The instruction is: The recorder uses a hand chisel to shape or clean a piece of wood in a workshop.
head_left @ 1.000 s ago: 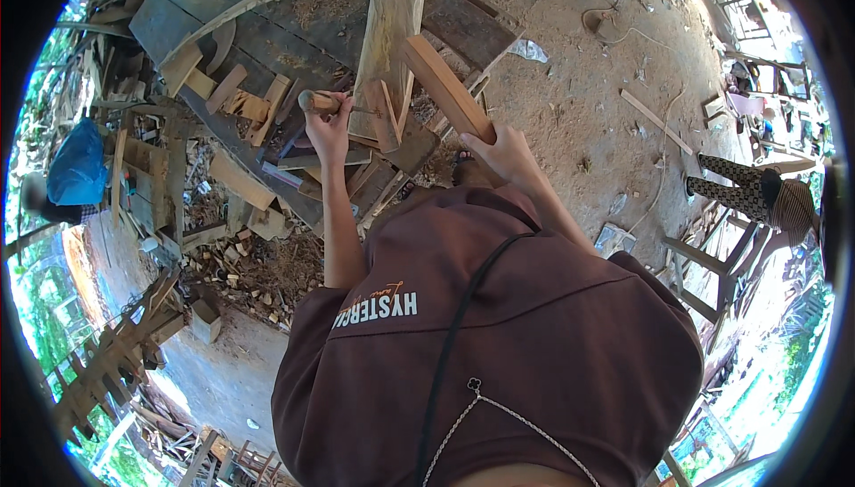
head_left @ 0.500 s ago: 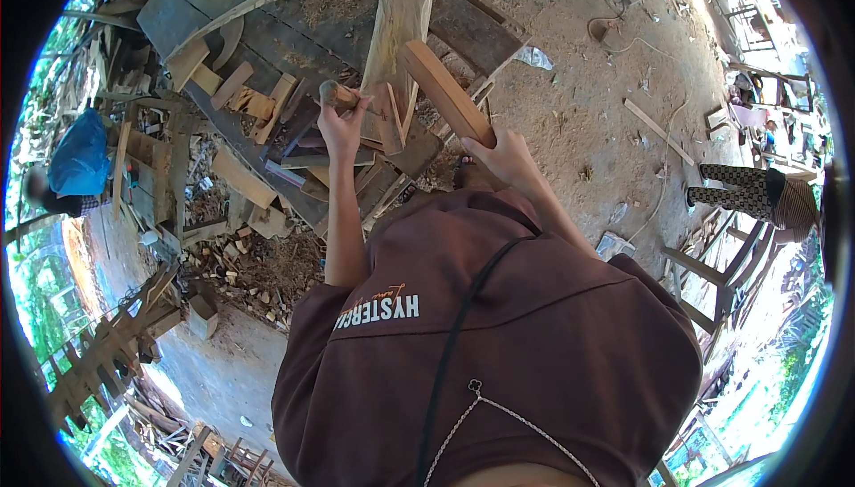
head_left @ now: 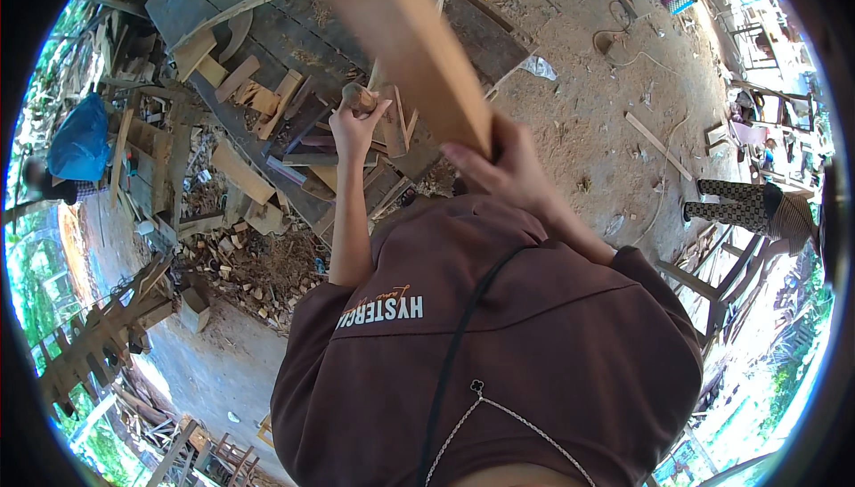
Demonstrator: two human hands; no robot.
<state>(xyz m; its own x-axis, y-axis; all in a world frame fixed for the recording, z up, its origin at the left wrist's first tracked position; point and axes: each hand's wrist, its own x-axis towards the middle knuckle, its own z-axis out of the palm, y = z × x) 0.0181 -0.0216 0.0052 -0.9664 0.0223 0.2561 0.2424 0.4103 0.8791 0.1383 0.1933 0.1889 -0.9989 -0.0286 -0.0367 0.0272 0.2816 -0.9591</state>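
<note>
My left hand (head_left: 353,133) is closed on the round wooden handle of a tool (head_left: 359,98), held over small angled wood pieces (head_left: 396,130) on the workbench (head_left: 272,37); the tool's working end is hard to make out. My right hand (head_left: 503,166) grips the lower end of a long squared wooden bar (head_left: 423,59), raised close to the camera and blurred by motion. The bar hides much of the pale plank (head_left: 438,1) lying behind it on the bench.
Offcuts (head_left: 240,95) lie on the bench's left, with a blue plastic bag (head_left: 78,138) beyond. A dirt floor (head_left: 606,95) with a cord (head_left: 646,59) and loose stick (head_left: 659,144) is at right. Another person (head_left: 757,206) stands at far right, near a wooden frame (head_left: 699,286).
My right hand has lifted the wooden bar up toward the camera. My left hand, still holding the tool, has shifted slightly to the right in the picture.
</note>
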